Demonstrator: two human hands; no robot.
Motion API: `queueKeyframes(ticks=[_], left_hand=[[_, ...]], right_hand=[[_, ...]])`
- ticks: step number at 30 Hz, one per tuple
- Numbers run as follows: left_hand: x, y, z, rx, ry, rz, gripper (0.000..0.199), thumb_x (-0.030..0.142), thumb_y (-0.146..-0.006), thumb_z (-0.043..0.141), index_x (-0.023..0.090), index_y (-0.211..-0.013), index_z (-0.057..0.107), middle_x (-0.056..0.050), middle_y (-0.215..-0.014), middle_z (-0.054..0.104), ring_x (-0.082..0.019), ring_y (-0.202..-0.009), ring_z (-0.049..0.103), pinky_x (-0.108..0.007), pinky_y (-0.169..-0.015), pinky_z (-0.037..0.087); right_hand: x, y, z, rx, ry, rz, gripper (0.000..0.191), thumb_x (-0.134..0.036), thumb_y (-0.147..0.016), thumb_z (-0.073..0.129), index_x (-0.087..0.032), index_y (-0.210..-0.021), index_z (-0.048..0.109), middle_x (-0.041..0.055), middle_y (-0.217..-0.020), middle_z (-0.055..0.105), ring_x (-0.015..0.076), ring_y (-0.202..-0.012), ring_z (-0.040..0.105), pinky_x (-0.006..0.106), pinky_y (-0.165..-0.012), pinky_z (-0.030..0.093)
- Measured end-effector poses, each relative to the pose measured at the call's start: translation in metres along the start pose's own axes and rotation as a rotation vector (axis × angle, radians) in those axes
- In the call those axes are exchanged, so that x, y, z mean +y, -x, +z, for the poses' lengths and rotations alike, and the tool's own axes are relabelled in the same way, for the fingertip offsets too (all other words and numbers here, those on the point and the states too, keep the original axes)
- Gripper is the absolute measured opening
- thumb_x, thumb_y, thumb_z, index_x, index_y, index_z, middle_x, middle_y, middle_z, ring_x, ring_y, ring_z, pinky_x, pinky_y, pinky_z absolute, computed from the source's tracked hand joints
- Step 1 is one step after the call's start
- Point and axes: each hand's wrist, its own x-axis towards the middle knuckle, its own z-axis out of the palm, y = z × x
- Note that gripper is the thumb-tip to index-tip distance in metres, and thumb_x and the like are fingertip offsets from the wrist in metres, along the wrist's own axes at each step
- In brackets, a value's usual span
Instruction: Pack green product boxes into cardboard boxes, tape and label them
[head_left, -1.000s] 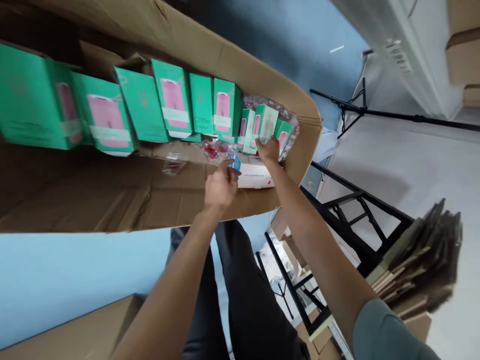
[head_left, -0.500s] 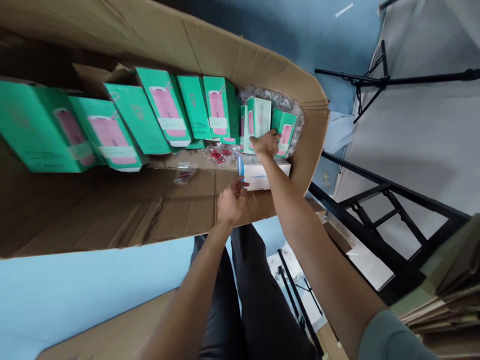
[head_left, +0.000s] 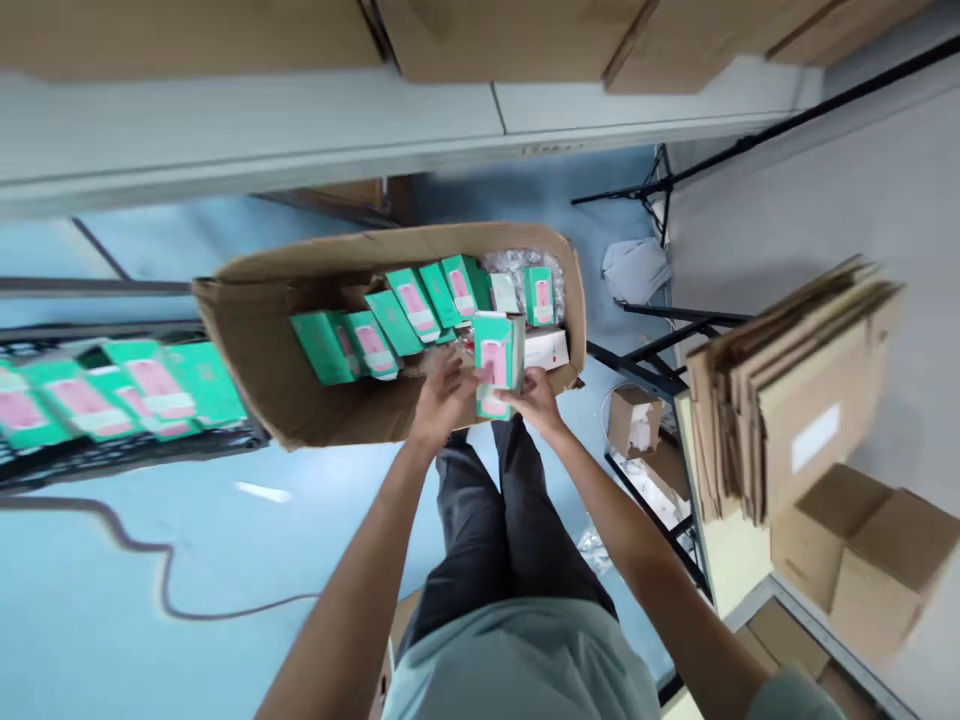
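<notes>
My right hand [head_left: 538,400] grips the lower right side of a green box with a pink bottle picture [head_left: 493,350], lifted above the near edge of a large cardboard carton [head_left: 315,420]. Just left of that box is my left hand [head_left: 442,395], fingers spread, its fingertips near the box's side. Inside the carton, several green boxes [head_left: 409,305] lean in a row, with one more green box [head_left: 538,290] at the right end beside bubble wrap [head_left: 517,262]. A white box [head_left: 546,348] lies by the carton's near right corner.
A black crate [head_left: 247,437] of green boxes stands at left. A long white table [head_left: 300,120] with cartons crosses the top. Flattened cardboard [head_left: 817,390] is stacked at right, beside black metal legs [head_left: 645,350]. A cable [head_left: 161,580] lies on the blue floor.
My right hand has lifted a green box up out of the carton towards me. My left hand has opened and stays beside it. The view has pulled back, showing the crate and table.
</notes>
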Motion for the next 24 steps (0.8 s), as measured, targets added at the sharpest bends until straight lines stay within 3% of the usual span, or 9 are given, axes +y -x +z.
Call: queueKeyframes(ticks=[3, 6, 8, 11, 15, 18, 21, 24], left_hand=[[0.068, 0.049, -0.007, -0.193, -0.006, 0.181, 0.099, 0.061, -0.081, 0.094, 0.032, -0.167, 0.055, -0.02, -0.175, 0.059, -0.04, -0.159, 0.061, -0.057, -0.124, 0.058], [0.13, 0.108, -0.01, -0.403, -0.041, 0.335, 0.089, 0.063, -0.082, 0.094, 0.035, -0.16, 0.063, -0.014, -0.176, 0.059, -0.038, -0.159, 0.062, -0.053, -0.124, 0.059], [0.162, 0.154, -0.006, -0.549, -0.099, 0.387, 0.078, 0.064, -0.081, 0.095, 0.033, -0.149, 0.071, -0.013, -0.17, 0.066, -0.038, -0.153, 0.067, -0.051, -0.122, 0.061], [0.191, 0.23, 0.01, -0.739, -0.196, 0.422, 0.068, 0.069, -0.083, 0.093, 0.027, -0.135, 0.077, -0.014, -0.158, 0.074, -0.037, -0.144, 0.073, -0.049, -0.116, 0.064], [0.201, 0.33, 0.048, -0.907, -0.327, 0.46, 0.067, 0.074, -0.086, 0.086, 0.025, -0.13, 0.079, -0.015, -0.15, 0.078, -0.037, -0.141, 0.073, -0.05, -0.118, 0.062], [0.195, 0.395, 0.089, -1.069, -0.442, 0.502, 0.067, 0.075, -0.088, 0.083, 0.025, -0.131, 0.079, -0.015, -0.152, 0.077, -0.036, -0.145, 0.072, -0.049, -0.121, 0.06], [0.175, 0.454, 0.138, -1.249, -0.529, 0.522, 0.067, 0.073, -0.089, 0.081, 0.023, -0.134, 0.076, -0.016, -0.148, 0.079, -0.034, -0.14, 0.075, -0.046, -0.116, 0.063], [0.14, 0.51, 0.183, -1.382, -0.584, 0.539, 0.066, 0.071, -0.089, 0.082, 0.022, -0.132, 0.075, -0.015, -0.137, 0.082, -0.031, -0.128, 0.079, -0.042, -0.109, 0.065]], right_hand=[[-0.023, 0.098, -0.035, -0.032, -0.207, 0.042, 0.066, -0.055, -0.059, 0.106, -0.027, -0.101, 0.063, -0.0015, -0.1, 0.073, 0.0185, -0.081, 0.067, 0.031, -0.072, 0.057], [-0.041, 0.194, -0.064, -0.025, -0.335, 0.008, 0.066, -0.052, -0.056, 0.108, -0.028, -0.099, 0.065, -0.0004, -0.102, 0.072, 0.0178, -0.078, 0.062, 0.031, -0.067, 0.053], [-0.046, 0.253, -0.078, 0.019, -0.386, -0.012, 0.067, -0.05, -0.055, 0.11, -0.028, -0.099, 0.065, -0.0006, -0.099, 0.07, 0.0178, -0.077, 0.06, 0.031, -0.065, 0.05], [-0.044, 0.333, -0.091, 0.138, -0.459, -0.025, 0.069, -0.05, -0.053, 0.111, -0.028, -0.1, 0.065, -0.0019, -0.094, 0.068, 0.0169, -0.074, 0.059, 0.029, -0.063, 0.047], [-0.023, 0.426, -0.107, 0.325, -0.628, -0.021, 0.071, -0.056, -0.054, 0.11, -0.027, -0.104, 0.069, -0.0016, -0.096, 0.072, 0.0158, -0.073, 0.059, 0.03, -0.065, 0.05], [0.005, 0.489, -0.12, 0.51, -0.711, -0.027, 0.069, -0.06, -0.059, 0.106, -0.026, -0.108, 0.072, -0.0013, -0.099, 0.076, 0.0149, -0.073, 0.06, 0.029, -0.067, 0.051], [0.043, 0.543, -0.13, 0.723, -0.772, -0.035, 0.064, -0.061, -0.07, 0.101, -0.025, -0.115, 0.074, 0.0007, -0.107, 0.079, 0.0149, -0.076, 0.063, 0.029, -0.069, 0.052], [0.086, 0.589, -0.132, 0.884, -0.801, -0.021, 0.068, -0.057, -0.079, 0.097, -0.024, -0.133, 0.075, 0.0056, -0.12, 0.081, 0.016, -0.08, 0.067, 0.031, -0.075, 0.057]])
